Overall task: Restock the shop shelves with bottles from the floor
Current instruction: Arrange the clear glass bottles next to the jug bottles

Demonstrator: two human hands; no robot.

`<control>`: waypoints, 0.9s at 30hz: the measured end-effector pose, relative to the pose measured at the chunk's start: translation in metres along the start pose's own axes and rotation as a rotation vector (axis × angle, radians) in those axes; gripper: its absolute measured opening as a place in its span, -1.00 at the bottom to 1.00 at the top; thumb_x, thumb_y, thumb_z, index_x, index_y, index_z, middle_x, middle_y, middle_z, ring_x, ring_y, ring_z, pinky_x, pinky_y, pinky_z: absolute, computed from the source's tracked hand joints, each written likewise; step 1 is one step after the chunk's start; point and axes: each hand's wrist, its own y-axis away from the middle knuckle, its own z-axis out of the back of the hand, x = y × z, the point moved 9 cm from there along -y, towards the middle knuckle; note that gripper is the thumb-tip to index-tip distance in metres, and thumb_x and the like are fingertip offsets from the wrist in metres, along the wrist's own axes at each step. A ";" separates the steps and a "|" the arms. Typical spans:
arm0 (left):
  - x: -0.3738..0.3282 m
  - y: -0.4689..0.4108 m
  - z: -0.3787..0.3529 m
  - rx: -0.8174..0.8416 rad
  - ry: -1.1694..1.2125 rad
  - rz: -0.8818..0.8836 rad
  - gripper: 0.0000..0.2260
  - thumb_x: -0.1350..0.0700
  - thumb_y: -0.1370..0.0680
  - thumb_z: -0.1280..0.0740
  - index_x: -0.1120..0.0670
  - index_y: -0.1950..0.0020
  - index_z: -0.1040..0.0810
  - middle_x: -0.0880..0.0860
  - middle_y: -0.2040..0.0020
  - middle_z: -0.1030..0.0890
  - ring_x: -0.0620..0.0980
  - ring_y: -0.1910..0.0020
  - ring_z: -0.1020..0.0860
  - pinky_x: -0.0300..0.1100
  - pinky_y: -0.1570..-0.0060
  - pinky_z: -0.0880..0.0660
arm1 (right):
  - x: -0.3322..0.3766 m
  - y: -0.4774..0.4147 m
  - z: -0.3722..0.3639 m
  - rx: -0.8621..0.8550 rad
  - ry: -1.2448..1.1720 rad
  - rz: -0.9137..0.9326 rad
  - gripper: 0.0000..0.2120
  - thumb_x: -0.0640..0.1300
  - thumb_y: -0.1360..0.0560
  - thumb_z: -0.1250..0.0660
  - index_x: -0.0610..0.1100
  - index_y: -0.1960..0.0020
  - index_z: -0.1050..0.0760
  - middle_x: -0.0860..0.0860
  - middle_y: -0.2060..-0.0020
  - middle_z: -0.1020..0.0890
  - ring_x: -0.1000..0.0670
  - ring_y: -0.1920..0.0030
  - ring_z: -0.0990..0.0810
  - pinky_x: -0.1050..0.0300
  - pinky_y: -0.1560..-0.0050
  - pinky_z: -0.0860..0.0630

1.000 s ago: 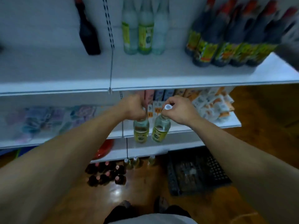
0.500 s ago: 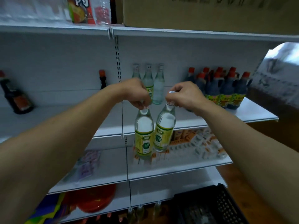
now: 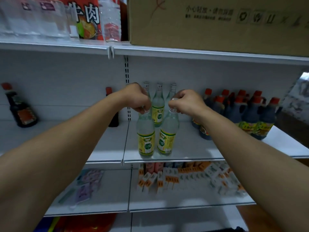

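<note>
Two clear glass bottles with yellow-green labels stand side by side near the front edge of the white middle shelf [image 3: 192, 153]. My left hand [image 3: 138, 97] grips the neck of the left bottle [image 3: 145, 136]. My right hand [image 3: 185, 102] grips the cap and neck of the right bottle [image 3: 167, 136]. Both bottle bases look to be touching the shelf, upright or nearly so. Behind them, three matching bottles [image 3: 158, 104] stand in a row at the back of the same shelf, partly hidden by my hands.
Dark jugs with orange caps [image 3: 247, 113] crowd the shelf to the right. A dark sauce bottle [image 3: 20, 108] stands far left, another [image 3: 113, 114] behind my left forearm. A cardboard box [image 3: 217, 20] sits on the top shelf. Small packets [image 3: 184, 176] fill the shelf below.
Both hands carried the two bottles up from low by the floor and forward over the middle shelf; the bottles now rest on its front part. The view tilted upward.
</note>
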 end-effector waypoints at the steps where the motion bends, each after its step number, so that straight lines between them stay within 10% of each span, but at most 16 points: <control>1: 0.003 -0.007 -0.001 -0.014 -0.010 0.004 -0.85 0.26 -0.35 -0.44 0.27 0.12 -0.69 0.21 0.20 -0.70 0.08 0.22 -0.69 -0.06 0.11 -0.66 | -0.003 -0.007 -0.003 0.005 0.001 0.005 -0.90 -0.03 -0.22 -0.40 -0.04 0.31 -0.60 0.05 0.37 -0.65 -0.05 0.21 -0.65 0.00 0.12 -0.62; 8: 0.014 -0.043 -0.010 -0.047 -0.066 0.034 -0.86 0.19 -0.30 -0.44 0.23 0.19 -0.67 0.13 0.26 -0.70 0.06 0.29 -0.66 -0.15 0.14 -0.60 | -0.020 -0.043 -0.029 0.046 -0.044 -0.001 -0.86 -0.08 -0.36 -0.38 -0.14 0.17 -0.61 -0.06 0.15 -0.65 -0.07 0.10 -0.59 0.09 0.12 -0.53; 17: 0.074 -0.046 -0.067 -0.127 0.270 -0.010 -0.57 -0.14 -0.45 -0.42 -0.04 -0.27 -0.52 -0.07 -0.18 -0.58 -0.03 -0.10 -0.57 -0.16 -0.09 -0.50 | -0.084 -0.034 -0.086 0.198 -0.082 -0.111 -0.60 0.25 -0.43 -0.32 0.06 -0.15 -0.43 0.05 -0.12 -0.60 -0.06 -0.10 -0.57 0.04 -0.09 -0.51; 27: 0.090 -0.062 -0.102 -0.174 0.416 0.002 -0.32 0.04 -0.44 -0.48 -0.09 -0.49 -0.25 -0.04 -0.32 -0.50 -0.01 -0.23 -0.51 -0.01 -0.23 -0.50 | -0.124 -0.048 -0.079 0.120 -0.043 -0.150 -0.38 0.44 -0.37 -0.27 0.02 -0.21 -0.37 0.06 -0.08 -0.59 -0.03 -0.03 -0.60 0.04 -0.03 -0.54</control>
